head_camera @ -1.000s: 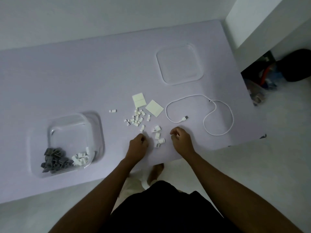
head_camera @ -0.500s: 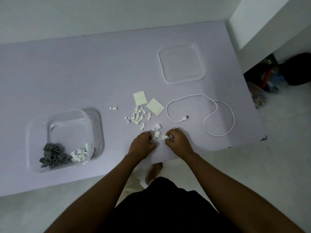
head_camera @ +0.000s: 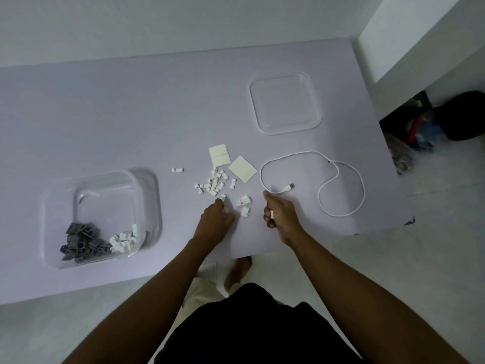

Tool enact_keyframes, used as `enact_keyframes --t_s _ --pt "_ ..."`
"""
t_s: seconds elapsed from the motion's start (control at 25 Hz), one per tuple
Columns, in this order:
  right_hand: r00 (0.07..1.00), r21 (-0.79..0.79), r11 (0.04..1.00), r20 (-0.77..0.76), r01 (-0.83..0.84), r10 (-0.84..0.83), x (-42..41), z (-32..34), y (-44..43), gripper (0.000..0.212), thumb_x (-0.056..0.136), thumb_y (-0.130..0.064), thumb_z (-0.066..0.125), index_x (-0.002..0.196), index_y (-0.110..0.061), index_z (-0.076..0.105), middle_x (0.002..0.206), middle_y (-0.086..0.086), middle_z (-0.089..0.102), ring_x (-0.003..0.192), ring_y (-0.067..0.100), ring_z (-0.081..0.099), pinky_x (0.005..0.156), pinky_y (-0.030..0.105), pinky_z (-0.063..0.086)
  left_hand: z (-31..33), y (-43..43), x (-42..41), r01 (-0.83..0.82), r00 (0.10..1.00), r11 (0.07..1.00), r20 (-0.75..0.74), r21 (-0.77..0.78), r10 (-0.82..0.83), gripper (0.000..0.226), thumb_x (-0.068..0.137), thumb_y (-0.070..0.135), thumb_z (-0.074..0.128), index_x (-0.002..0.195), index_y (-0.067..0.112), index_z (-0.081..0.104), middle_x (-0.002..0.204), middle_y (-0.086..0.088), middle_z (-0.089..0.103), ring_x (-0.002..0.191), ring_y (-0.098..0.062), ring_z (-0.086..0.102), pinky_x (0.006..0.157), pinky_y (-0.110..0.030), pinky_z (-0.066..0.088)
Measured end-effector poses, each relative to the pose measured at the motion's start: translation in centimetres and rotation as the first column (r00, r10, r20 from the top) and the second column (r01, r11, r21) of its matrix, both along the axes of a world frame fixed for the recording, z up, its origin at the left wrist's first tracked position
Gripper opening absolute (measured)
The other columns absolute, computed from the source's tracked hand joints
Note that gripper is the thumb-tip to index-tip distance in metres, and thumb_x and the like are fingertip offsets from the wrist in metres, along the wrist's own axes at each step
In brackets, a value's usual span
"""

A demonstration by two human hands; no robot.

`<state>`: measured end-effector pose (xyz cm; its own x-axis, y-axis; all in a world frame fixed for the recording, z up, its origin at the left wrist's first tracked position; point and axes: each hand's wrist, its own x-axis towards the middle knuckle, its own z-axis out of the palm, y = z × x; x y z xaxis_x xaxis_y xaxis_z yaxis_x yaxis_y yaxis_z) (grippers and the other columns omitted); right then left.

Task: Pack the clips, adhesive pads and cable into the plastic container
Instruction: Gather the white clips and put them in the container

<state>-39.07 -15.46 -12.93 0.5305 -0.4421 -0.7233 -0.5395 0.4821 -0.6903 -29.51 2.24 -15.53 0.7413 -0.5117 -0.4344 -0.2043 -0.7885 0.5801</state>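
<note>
Two hands work at the near edge of the counter (head_camera: 131,114).

Left hand (head_camera: 216,219): fingers curled down toward the counter, with a scrap of white at their tips. I cannot tell whether they pinch it.

Right hand (head_camera: 279,214): fingers curled in, pinching one clip (head_camera: 271,214). One finger is stretched forward, its tip just beside the cable (head_camera: 330,162).

Between the hands I see a few stray clips (head_camera: 244,204). Beyond the left hand lies a loose pile (head_camera: 212,183) of white clips. A lone clip (head_camera: 177,169) lies apart to its left. Two pads (head_camera: 219,155) lie flat, side by side, just behind the pile.

The cable lies uncoiled in two slack loops to the right of the pads. Its plug (head_camera: 288,187) points right and is near the right hand.

The container (head_camera: 154,195) sits at the far left, open, well apart from the pile. In its near corner are heaped grey clips (head_camera: 81,241). A smaller lot of white clips (head_camera: 123,239) touches them on the right.

The lid (head_camera: 286,102) lies flat toward the far right of the counter, behind the cable.
</note>
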Motion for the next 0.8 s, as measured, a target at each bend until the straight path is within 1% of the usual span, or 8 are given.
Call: enact_keyframes --t_s 0.08,0.16,0.24,0.32,0.48,0.64,0.72,0.8 --pt "0.974 -0.297 0.928 -0.048 -0.226 0.222 0.6 -1.0 -0.2 0.027 0.092 -0.032 0.068 0.079 -0.012 0.056 0.061 0.002 0.052 0.054 0.015 0.044 0.050 0.025 0.039 0.4 0.1 0.5 -0.078 0.994 0.996 -0.078 -0.049 0.074 0.015 0.094 0.020 0.052 0.101 0.008 0.051 0.081 -0.007 0.059 0.071 -0.026 0.058 0.060 -0.031 0.042" --pt "0.875 -0.505 0.737 -0.085 -0.450 0.476 1.3 -1.8 -0.4 0.010 0.092 -0.021 0.067 0.100 -0.017 0.064 0.069 -0.002 0.057 0.062 0.011 0.051 0.061 0.022 0.045 0.6 0.3 1.0 -0.074 0.993 0.995 -0.100 -0.070 0.067 0.010 0.096 0.018 0.046 0.094 0.011 0.052 0.077 -0.006 0.060 0.068 -0.025 0.057 0.058 -0.030 0.041" --pt "0.735 -0.580 0.539 -0.162 -0.610 0.658 2.0 -2.5 -0.5 0.034 0.091 -0.010 0.063 0.121 -0.026 0.062 0.095 0.003 0.064 0.082 0.013 0.060 0.077 0.025 0.051 0.7 0.4 1.1 -0.032 0.997 0.996 -0.076 -0.077 0.026 0.015 0.097 0.020 0.042 0.088 0.014 0.053 0.073 -0.004 0.059 0.066 -0.022 0.056 0.057 -0.029 0.037" --pt "0.653 -0.581 0.435 -0.234 -0.688 0.720 2.7 -3.1 -0.7 0.047 0.089 -0.007 0.065 0.131 -0.028 0.060 0.120 0.004 0.060 0.103 0.017 0.061 0.091 0.026 0.051 0.7 0.2 1.1 -0.010 0.998 0.997 -0.055 -0.071 0.006 0.021 0.098 0.028 0.047 0.085 0.015 0.056 0.072 -0.002 0.061 0.066 -0.022 0.058 0.058 -0.029 0.039" --pt "0.679 -0.630 0.417 -0.250 -0.655 0.690 2.7 -3.6 -1.1 0.033 0.086 -0.015 0.072 0.119 -0.020 0.066 0.116 0.005 0.059 0.097 0.022 0.065 0.089 0.037 0.055 0.9 -0.8 1.2 0.029 0.999 0.997 0.025 -0.071 -0.027 0.028 0.094 0.044 0.055 0.106 0.020 0.060 0.084 -0.004 0.068 0.074 -0.021 0.063 0.063 -0.027 0.044" --pt "0.744 -0.657 0.439 -0.293 -0.613 0.601 1.8 -3.5 -1.5 0.030 0.087 -0.017 0.072 0.116 -0.017 0.064 0.113 0.006 0.061 0.095 0.021 0.065 0.084 0.034 0.056 0.9 -2.4 1.2 0.132 0.990 0.987 0.052 -0.087 -0.128 0.039 0.096 0.036 0.053 0.134 0.027 0.053 0.115 -0.006 0.069 0.100 -0.025 0.065 0.083 -0.029 0.045" --pt "0.754 -0.664 0.433 -0.317 -0.610 0.576 1.1 -3.6 -1.8 0.031 0.087 -0.019 0.072 0.117 -0.016 0.062 0.113 0.008 0.062 0.096 0.022 0.064 0.084 0.034 0.054 0.6 -3.3 1.3 0.160 0.987 0.983 0.036 -0.090 -0.157 0.034 0.097 0.032 0.052 0.130 0.024 0.058 0.118 -0.005 0.068 0.104 -0.025 0.064 0.086 -0.030 0.045" --pt "0.773 -0.671 0.445 -0.319 -0.593 0.548 0.5 -3.6 -2.1 0.033 0.086 -0.020 0.073 0.117 -0.016 0.062 0.114 0.009 0.061 0.095 0.023 0.064 0.083 0.036 0.054 0.3 -3.9 1.6 0.198 0.980 0.976 0.029 -0.085 -0.197 0.024 0.097 0.029 0.052 0.114 0.019 0.065 0.109 -0.006 0.068 0.097 -0.024 0.063 0.077 -0.027 0.042"
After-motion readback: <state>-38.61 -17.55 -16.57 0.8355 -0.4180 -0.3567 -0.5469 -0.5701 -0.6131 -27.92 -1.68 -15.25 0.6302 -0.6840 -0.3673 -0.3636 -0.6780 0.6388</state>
